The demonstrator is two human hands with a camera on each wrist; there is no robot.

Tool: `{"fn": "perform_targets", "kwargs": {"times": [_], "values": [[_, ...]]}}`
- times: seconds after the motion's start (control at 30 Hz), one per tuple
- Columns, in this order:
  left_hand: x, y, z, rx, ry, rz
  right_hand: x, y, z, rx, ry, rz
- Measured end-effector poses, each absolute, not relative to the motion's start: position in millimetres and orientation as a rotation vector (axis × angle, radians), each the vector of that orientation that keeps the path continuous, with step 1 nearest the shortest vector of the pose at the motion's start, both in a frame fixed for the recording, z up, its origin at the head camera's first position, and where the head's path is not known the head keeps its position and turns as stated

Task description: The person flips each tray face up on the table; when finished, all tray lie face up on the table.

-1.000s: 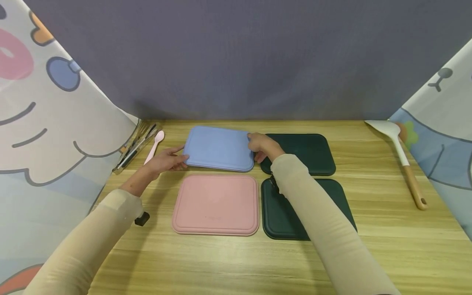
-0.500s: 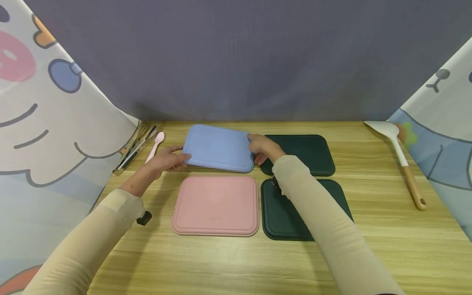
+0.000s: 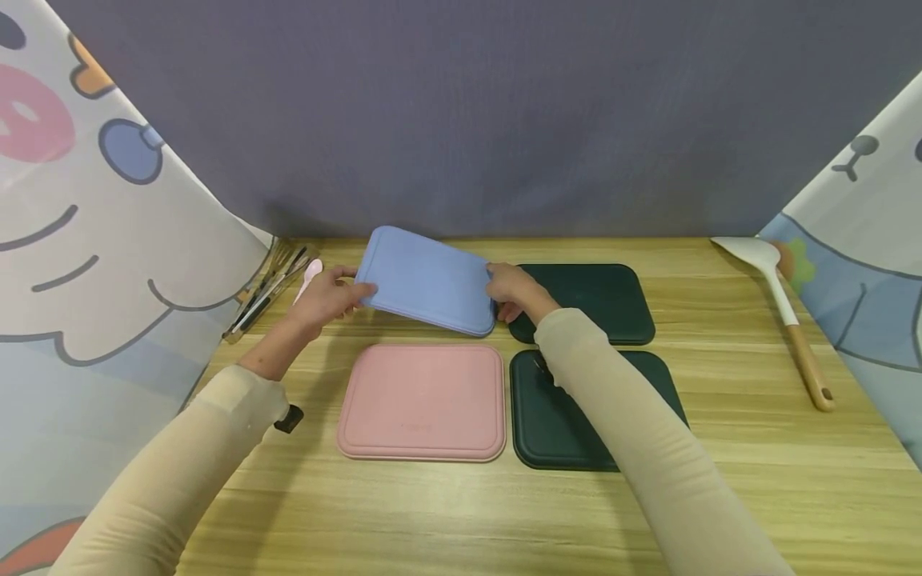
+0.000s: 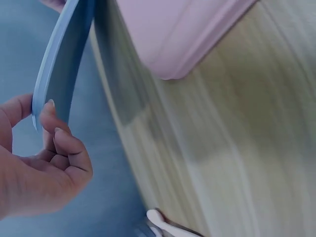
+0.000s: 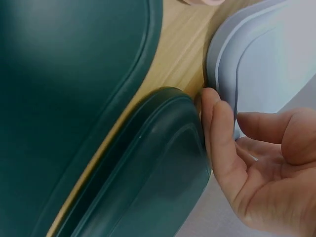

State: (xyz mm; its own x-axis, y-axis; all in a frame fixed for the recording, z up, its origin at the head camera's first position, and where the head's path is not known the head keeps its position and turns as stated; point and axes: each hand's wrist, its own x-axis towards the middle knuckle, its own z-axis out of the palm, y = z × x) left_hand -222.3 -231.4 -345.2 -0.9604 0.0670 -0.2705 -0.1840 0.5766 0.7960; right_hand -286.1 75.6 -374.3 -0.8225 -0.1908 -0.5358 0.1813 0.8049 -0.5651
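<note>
A thin blue rectangular board (image 3: 429,278) with rounded corners slants at the back, its left end raised off the table. My left hand (image 3: 327,300) pinches that raised end, and in the left wrist view the thumb and fingers lie on opposite faces of the blue board (image 4: 61,64). At its right end, my right hand (image 3: 513,290) holds the edge, with the thumb on the upper side and fingers against the rim (image 5: 226,74). Beside that hand lies a dark green board (image 3: 594,300). In front of the blue one is a pink board (image 3: 423,402).
A second dark green board (image 3: 562,424) lies nearer, partly under the right sleeve. Several metal utensils (image 3: 266,294) and a pink spoon (image 3: 313,272) are at the left edge. A white spatula with a wooden handle (image 3: 803,352) lies at right. A grey wall rises behind.
My left hand has lifted the left end of the blue board, so it now slants more steeply. The right hand has stayed at its right end. The other boards have not moved.
</note>
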Motion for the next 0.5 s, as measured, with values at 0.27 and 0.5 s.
{"fn": "perform_targets", "kwargs": {"times": [0.27, 0.5], "values": [[-218, -222, -328, -0.034, 2.724, 1.294, -280, 74, -377, -0.033, 2.457, -0.809], [-214, -216, -311, -0.018, 2.890, 1.171, -276, 74, -374, -0.079, 2.453, -0.819]]}}
